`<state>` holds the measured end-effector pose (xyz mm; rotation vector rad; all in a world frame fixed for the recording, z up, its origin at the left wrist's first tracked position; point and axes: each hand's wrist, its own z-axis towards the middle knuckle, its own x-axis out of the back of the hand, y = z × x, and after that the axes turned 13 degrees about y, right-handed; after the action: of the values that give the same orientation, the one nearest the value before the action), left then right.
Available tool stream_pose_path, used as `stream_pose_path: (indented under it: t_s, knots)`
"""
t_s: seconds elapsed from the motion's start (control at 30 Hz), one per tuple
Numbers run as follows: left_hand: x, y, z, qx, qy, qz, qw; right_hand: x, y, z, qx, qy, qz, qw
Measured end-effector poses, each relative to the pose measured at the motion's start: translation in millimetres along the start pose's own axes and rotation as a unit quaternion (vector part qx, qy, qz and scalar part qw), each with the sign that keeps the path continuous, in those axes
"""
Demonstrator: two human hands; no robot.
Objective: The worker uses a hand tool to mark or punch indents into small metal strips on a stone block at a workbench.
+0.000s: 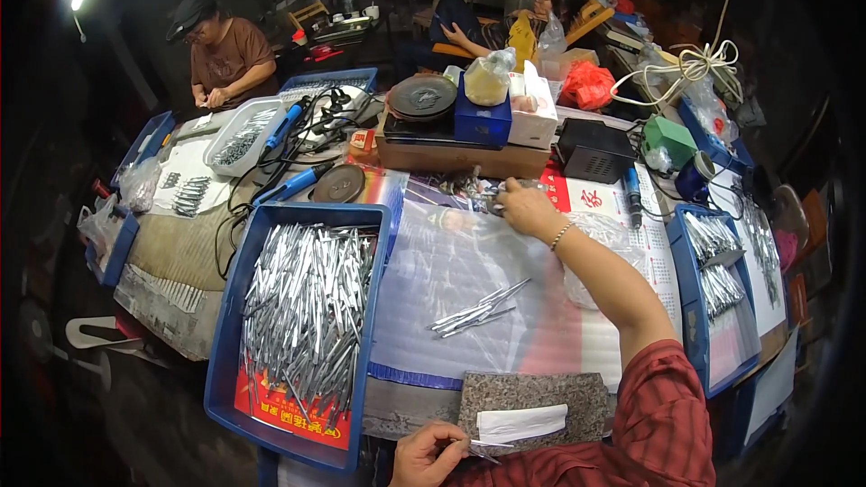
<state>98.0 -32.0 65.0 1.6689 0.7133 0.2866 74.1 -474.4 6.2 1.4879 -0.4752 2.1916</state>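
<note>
At the front edge, my left hand [428, 456] pinches a few thin silvery metal strips [487, 447] by their ends. My right hand [528, 209] reaches across the table to a cluster of small items [471, 188] below the brown box. Its fingers curl down around something there that I cannot make out. Between the hands, a small pile of similar metal strips [478, 311] lies on transparent sheeting. A grey speckled stone slab [586, 399] with a folded white paper [521, 420] on it sits close to my left hand.
To the left stands a blue tray [219, 343] heaped with metal strips; another blue tray [741, 353] is at right. A brown box [424, 156] holds a round dark disc [422, 97]. Blue-handled tools [293, 182] trail cables. One person [236, 59] works at far left; another [492, 32] reclines behind.
</note>
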Motion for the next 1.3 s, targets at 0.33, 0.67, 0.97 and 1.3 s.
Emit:
stream_pose_path:
  t_s: [0.33,0.67,0.97,1.3]
  knots:
    - [7.3,-1.3,5.1,0.028,0.028,-0.010,0.999,-6.8,-4.1,3.0,-0.036,-0.019,0.064,0.997]
    - [9.3,-0.4,8.0,0.031,0.030,-0.009,0.999,-24.8,-63.9,-3.1,-0.007,-0.022,0.172,0.985]
    - [4.2,2.1,16.9,0.017,0.003,-0.007,1.000,-8.8,-89.2,-36.5,0.190,0.063,0.009,0.980]
    - [4.4,1.2,17.3,0.018,-0.001,0.008,1.000,-15.2,-70.7,5.0,-0.032,0.025,0.193,0.980]
